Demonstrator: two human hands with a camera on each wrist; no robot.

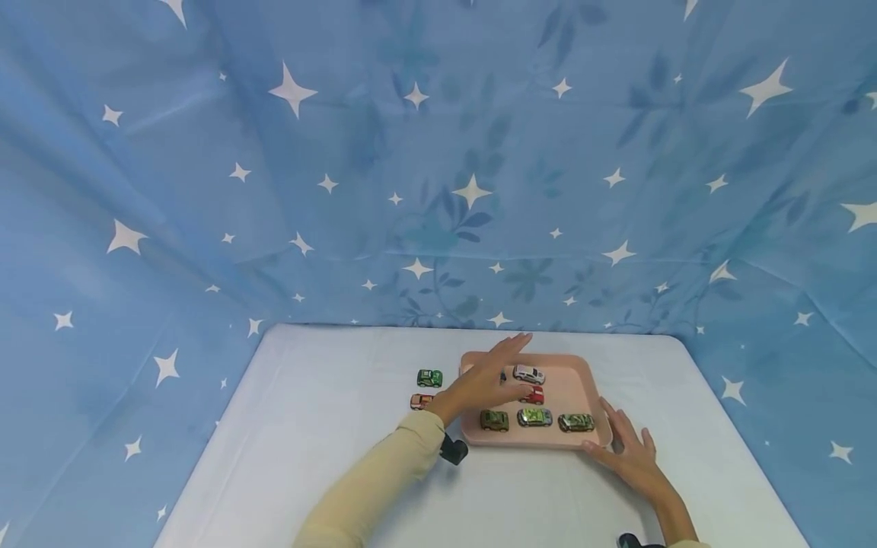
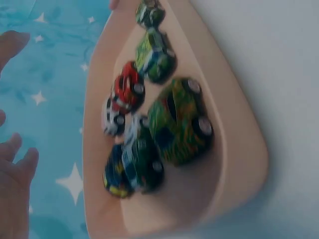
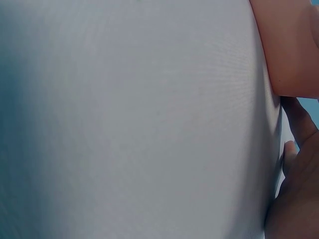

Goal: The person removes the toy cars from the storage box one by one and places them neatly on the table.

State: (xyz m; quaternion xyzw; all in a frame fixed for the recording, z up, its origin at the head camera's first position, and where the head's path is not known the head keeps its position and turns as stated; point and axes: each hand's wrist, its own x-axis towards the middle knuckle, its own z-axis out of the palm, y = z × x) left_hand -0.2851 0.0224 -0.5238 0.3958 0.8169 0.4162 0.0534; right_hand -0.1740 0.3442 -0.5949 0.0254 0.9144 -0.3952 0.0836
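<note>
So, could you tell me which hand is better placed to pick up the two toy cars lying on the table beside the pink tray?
Probably the left. The left hand hovers open over the tray's left side, close to the green car and orange car. The right hand rests at the tray's far corner, steadying it.

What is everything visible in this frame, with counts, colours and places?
tray: 1, pink, on the table right of centre
toy cars in the tray: 6 show in the left wrist view; camouflage green, silver-green and green in the near row; red, white and a dark one behind
toy cars on the table: 2, green and brownish-red, left of the tray
table: 1, white
backdrop cloth: 1, blue with white stars, behind and at both sides
left hand: open, fingers straight, over the tray's far left part
right hand: open, touching the tray's near right corner
</note>
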